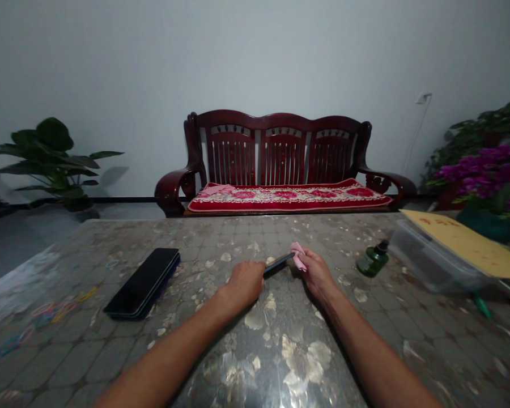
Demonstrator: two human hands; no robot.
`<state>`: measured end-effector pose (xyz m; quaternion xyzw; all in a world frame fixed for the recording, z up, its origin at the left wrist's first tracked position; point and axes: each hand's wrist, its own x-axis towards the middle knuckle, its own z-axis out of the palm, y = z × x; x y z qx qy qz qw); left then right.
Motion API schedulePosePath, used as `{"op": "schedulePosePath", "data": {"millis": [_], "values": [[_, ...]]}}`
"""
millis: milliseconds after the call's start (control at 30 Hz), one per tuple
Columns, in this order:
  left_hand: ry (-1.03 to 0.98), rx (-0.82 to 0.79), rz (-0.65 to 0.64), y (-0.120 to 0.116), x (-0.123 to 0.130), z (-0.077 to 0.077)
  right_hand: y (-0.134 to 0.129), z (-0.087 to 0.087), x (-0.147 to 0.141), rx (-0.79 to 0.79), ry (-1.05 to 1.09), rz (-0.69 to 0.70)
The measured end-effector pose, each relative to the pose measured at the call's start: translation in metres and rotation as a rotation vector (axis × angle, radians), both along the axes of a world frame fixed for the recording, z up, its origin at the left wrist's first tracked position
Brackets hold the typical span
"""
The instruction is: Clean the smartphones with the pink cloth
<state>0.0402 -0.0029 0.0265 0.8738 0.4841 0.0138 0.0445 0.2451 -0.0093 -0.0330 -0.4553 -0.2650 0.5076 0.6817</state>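
My left hand [246, 281] is wrapped round one end of a dark, slim, bar-like object [279, 263], held low over the patterned table [221, 232]. At its other end, my right hand [317, 271] pinches a small folded pink cloth [298, 256], which touches the tip of the dark object. What the dark object is, I cannot make out. A green bottle with a black top [373, 259] stands to the right of my right hand. Left of my left hand lies a black phone [144, 282] on top of another flat item.
Coloured rubber bands [63, 309] lie at the left. A clear plastic box [433, 255] with a yellow sheet [471, 243] on it sits at the right, near purple flowers [488, 173]. Behind the table are a wooden bench [283, 122] and a potted plant [53, 158].
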Motion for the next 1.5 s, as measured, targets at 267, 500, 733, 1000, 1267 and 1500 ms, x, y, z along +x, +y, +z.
{"op": "schedulePosePath", "data": {"millis": [267,500,733,1000,1267,1500], "values": [[-0.168,-0.063,0.017,0.0,0.007,-0.012,-0.002,0.0,-0.002,0.077,0.047,0.081],[-0.346,-0.122,-0.048,0.0,-0.01,-0.017,-0.006,0.012,-0.014,0.057,0.173,0.092],[-0.5,-0.192,-0.076,0.01,-0.019,-0.028,-0.016,0.028,-0.027,0.051,0.197,0.102],[-1.251,-0.55,-0.074,0.002,-0.022,-0.025,-0.033,0.073,-0.042,0.214,-0.255,-0.109],[-1.407,-0.554,-0.02,-0.005,-0.027,-0.028,-0.04,0.089,-0.051,0.504,-0.65,-0.158],[-1.336,-0.363,-0.103,-0.006,-0.026,-0.029,-0.051,0.097,-0.068,0.884,-1.116,-0.111]]}}
